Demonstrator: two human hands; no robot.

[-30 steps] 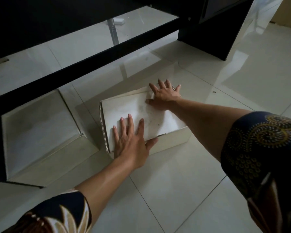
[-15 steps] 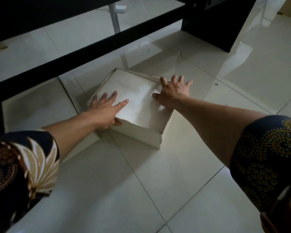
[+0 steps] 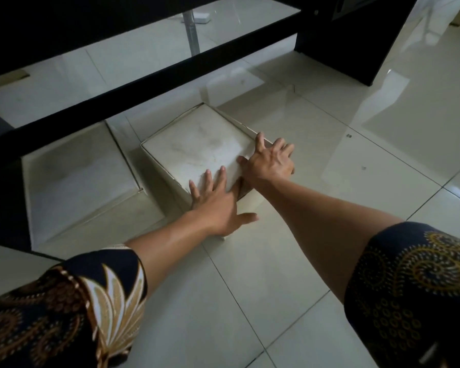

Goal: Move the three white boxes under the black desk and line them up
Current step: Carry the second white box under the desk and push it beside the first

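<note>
A white box [image 3: 197,144] lies on the tiled floor just in front of the black desk's front rail [image 3: 149,78], turned at an angle. My left hand [image 3: 218,203] presses flat on its near corner, fingers spread. My right hand [image 3: 270,160] rests spread on the box's right edge, fingers draped over the side. Another white box [image 3: 75,176] sits to the left, partly under the desk rail, a narrow gap apart from the first. A third box is not in view.
The desk's black side panel [image 3: 356,35] stands at the upper right. A metal pole [image 3: 191,33] and a small white object [image 3: 201,18] stand on the floor behind the rail. Pale glossy tiles [image 3: 383,128] stretch to the right and toward me.
The box has been turned and slid toward the left box. My left hand moved from its left edge to the near corner; my right hand shifted along the right edge.
</note>
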